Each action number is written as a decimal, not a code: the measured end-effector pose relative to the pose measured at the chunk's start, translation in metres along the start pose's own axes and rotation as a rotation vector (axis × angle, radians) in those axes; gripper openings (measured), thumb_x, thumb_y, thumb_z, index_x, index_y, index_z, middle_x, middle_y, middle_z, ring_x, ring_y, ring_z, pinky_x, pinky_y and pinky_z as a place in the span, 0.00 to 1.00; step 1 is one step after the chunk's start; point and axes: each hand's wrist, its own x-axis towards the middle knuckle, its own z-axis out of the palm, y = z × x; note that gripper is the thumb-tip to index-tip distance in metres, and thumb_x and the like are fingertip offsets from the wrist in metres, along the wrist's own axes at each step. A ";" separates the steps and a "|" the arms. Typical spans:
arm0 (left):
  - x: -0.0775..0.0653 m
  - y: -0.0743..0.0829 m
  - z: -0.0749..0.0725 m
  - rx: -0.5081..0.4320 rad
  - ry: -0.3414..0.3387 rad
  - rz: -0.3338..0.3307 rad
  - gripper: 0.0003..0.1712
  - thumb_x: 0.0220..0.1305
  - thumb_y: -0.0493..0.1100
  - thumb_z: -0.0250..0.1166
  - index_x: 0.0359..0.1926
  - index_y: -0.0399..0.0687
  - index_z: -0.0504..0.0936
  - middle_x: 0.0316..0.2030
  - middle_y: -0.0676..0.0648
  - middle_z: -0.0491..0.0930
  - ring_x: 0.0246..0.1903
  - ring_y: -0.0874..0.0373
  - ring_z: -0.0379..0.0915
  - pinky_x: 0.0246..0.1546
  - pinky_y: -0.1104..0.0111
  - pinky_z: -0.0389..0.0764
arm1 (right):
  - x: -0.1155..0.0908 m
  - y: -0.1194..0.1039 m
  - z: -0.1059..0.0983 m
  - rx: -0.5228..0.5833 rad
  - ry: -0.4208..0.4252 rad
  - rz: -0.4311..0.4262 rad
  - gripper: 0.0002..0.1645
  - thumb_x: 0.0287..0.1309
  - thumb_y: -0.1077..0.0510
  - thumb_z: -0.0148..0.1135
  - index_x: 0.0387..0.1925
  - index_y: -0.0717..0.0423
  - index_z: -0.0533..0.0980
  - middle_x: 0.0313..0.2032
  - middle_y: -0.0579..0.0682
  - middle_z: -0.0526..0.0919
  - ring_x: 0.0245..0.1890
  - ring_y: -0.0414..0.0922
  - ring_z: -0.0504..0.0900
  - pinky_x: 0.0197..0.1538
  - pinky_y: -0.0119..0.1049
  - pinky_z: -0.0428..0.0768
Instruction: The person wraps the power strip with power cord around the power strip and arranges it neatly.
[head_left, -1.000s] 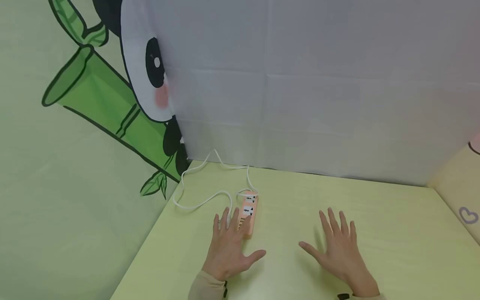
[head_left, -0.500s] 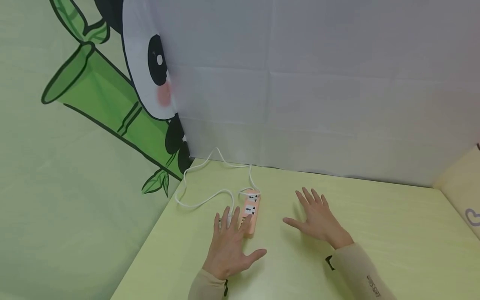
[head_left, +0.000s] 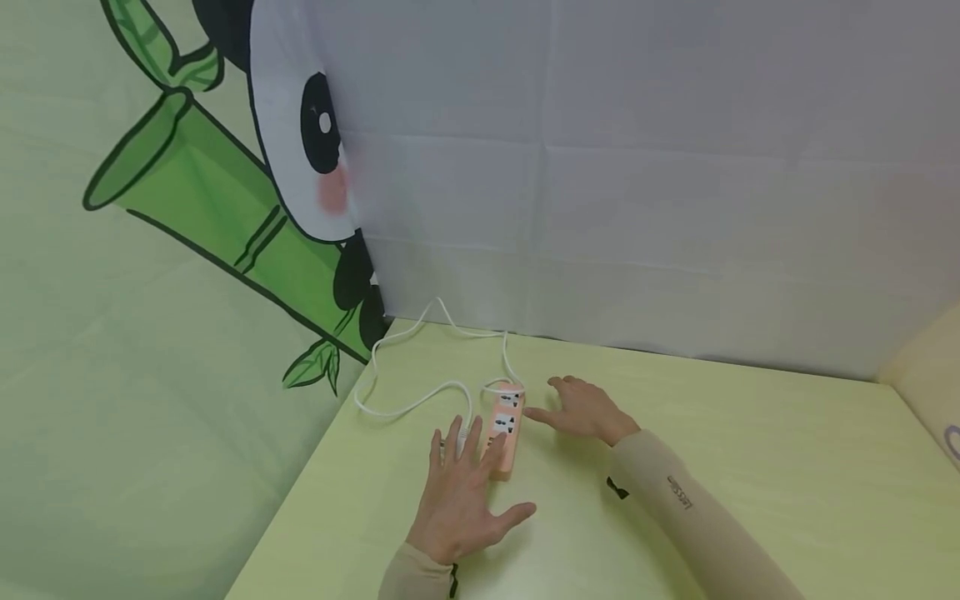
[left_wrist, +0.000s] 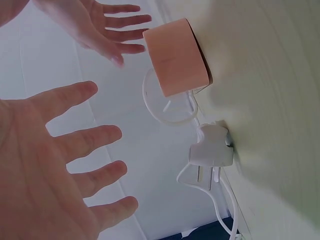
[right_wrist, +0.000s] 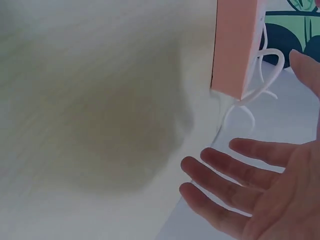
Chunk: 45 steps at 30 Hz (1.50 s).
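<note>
A pink power strip [head_left: 507, 425] with white socket faces lies on the table, its far end toward the back wall. My left hand [head_left: 457, 504] hovers over its near end with fingers spread, and holds nothing. In the left wrist view the strip's pink end [left_wrist: 176, 57] shows beyond the spread fingers. Beside the strip lies a white three-pin plug [left_wrist: 212, 145], partly hidden by my left fingers in the head view. My right hand [head_left: 581, 408] is just right of the strip's far half, fingers apart and slightly bent, thumb pointing at the strip's side [right_wrist: 235, 50].
A white cord [head_left: 405, 411] loops from the strip along the back of the table [head_left: 750, 467] and round to the plug. Behind rises a grey-white cloth wall [head_left: 637, 208]; a green panel with a bamboo drawing [head_left: 202, 192] stands at left.
My right hand has moved left and forward, from the table's right side to beside the power strip, its fingers bending a little. My left hand has stayed in place.
</note>
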 end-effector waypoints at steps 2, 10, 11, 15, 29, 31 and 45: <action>0.000 0.000 0.001 0.007 0.004 0.004 0.54 0.51 0.83 0.60 0.71 0.59 0.71 0.73 0.37 0.65 0.74 0.33 0.55 0.71 0.35 0.55 | 0.010 -0.004 0.004 -0.023 -0.013 0.002 0.55 0.60 0.21 0.53 0.67 0.63 0.70 0.63 0.62 0.77 0.65 0.60 0.76 0.64 0.57 0.75; -0.001 0.002 0.000 0.002 0.010 0.014 0.54 0.51 0.82 0.61 0.72 0.59 0.71 0.73 0.37 0.65 0.74 0.33 0.55 0.71 0.35 0.54 | 0.035 -0.022 0.020 0.014 -0.080 0.100 0.42 0.54 0.17 0.55 0.17 0.50 0.69 0.17 0.44 0.62 0.19 0.40 0.62 0.25 0.35 0.62; -0.001 0.002 0.000 0.001 0.009 0.013 0.53 0.51 0.82 0.61 0.72 0.59 0.71 0.73 0.37 0.65 0.74 0.33 0.55 0.71 0.35 0.54 | 0.036 -0.025 0.021 0.021 -0.083 0.106 0.42 0.53 0.17 0.55 0.16 0.50 0.70 0.17 0.44 0.62 0.19 0.40 0.62 0.24 0.35 0.62; -0.001 0.002 0.001 -0.006 0.005 0.006 0.54 0.51 0.82 0.60 0.73 0.60 0.69 0.73 0.38 0.65 0.74 0.33 0.55 0.71 0.35 0.53 | 0.039 -0.033 0.026 -0.010 -0.097 0.125 0.43 0.51 0.15 0.55 0.19 0.50 0.76 0.20 0.45 0.70 0.23 0.42 0.70 0.27 0.36 0.69; 0.001 0.002 0.001 0.011 0.064 0.033 0.54 0.50 0.82 0.62 0.71 0.57 0.72 0.70 0.37 0.69 0.72 0.33 0.58 0.69 0.35 0.58 | 0.052 -0.037 0.030 -0.005 -0.116 0.147 0.36 0.48 0.22 0.62 0.22 0.50 0.75 0.21 0.46 0.76 0.19 0.41 0.72 0.23 0.34 0.68; 0.002 0.002 0.001 0.017 0.063 0.035 0.54 0.50 0.82 0.61 0.71 0.56 0.72 0.70 0.37 0.69 0.72 0.33 0.58 0.69 0.35 0.58 | 0.053 -0.036 0.029 0.014 -0.114 0.143 0.33 0.48 0.24 0.63 0.22 0.50 0.76 0.20 0.47 0.77 0.18 0.41 0.72 0.22 0.34 0.68; -0.001 0.002 0.003 0.036 0.054 0.030 0.53 0.51 0.83 0.60 0.69 0.55 0.75 0.71 0.37 0.68 0.73 0.33 0.57 0.70 0.36 0.58 | 0.042 -0.033 0.023 -0.038 -0.071 0.151 0.27 0.48 0.34 0.67 0.29 0.54 0.76 0.26 0.49 0.79 0.23 0.44 0.77 0.24 0.34 0.72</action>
